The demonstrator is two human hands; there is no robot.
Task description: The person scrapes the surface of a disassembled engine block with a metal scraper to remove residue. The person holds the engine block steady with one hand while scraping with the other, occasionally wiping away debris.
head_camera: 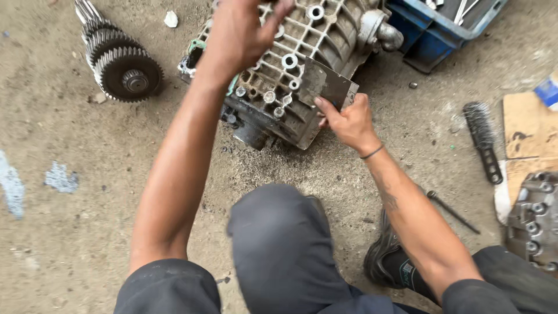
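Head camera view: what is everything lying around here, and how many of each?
gearbox housing: one, grey metal, top centre on the ground
flat metal plate: one, dull grey, against the housing's near edge
gear shaft: one, dark steel, top left
blue crate: one, top right
wire brush: one, black, right
thin rod: one, dark, right of the knee
metal cover: one, grey, right edge
cardboard: one, tan, right
left hand: on the housing's top
right hand: grip on the plate

1. Single head-worn view, looking steeply down from above onto the dirt floor (pixel 70 244).
2. Close range: forearms and knees filling the lower frame.
3. No second view to overlap.
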